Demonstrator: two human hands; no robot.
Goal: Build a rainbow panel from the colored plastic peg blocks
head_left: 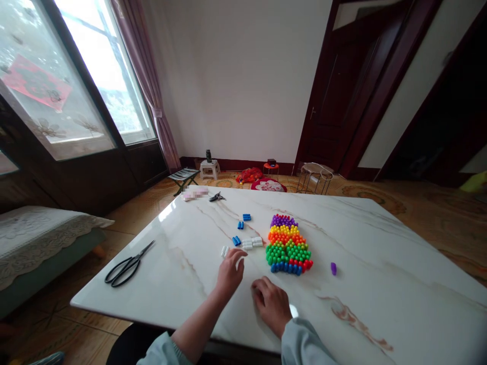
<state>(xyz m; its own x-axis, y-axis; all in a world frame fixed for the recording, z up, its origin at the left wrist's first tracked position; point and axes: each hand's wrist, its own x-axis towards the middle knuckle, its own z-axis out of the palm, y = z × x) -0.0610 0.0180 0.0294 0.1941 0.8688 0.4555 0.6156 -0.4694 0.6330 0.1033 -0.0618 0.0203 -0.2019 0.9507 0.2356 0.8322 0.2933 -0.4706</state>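
My left hand reaches over the table with fingers curved and apart, holding nothing that I can see. Its knuckles are beside a small white cylinder piece, partly hidden by the hand. Just beyond lie more white pieces and several blue pieces in small groups. My right hand rests on the tabletop with its fingers curled in; whatever may be inside them is hidden. Ahead of it, to the right, lies a block of colourful round-ended beads in purple, yellow, orange, green, red and blue rows.
Black-handled scissors lie at the left of the white marble-patterned table. Pliers and a blurred pinkish item are at the far edge. A purple piece lies right of the beads. Stools stand beyond.
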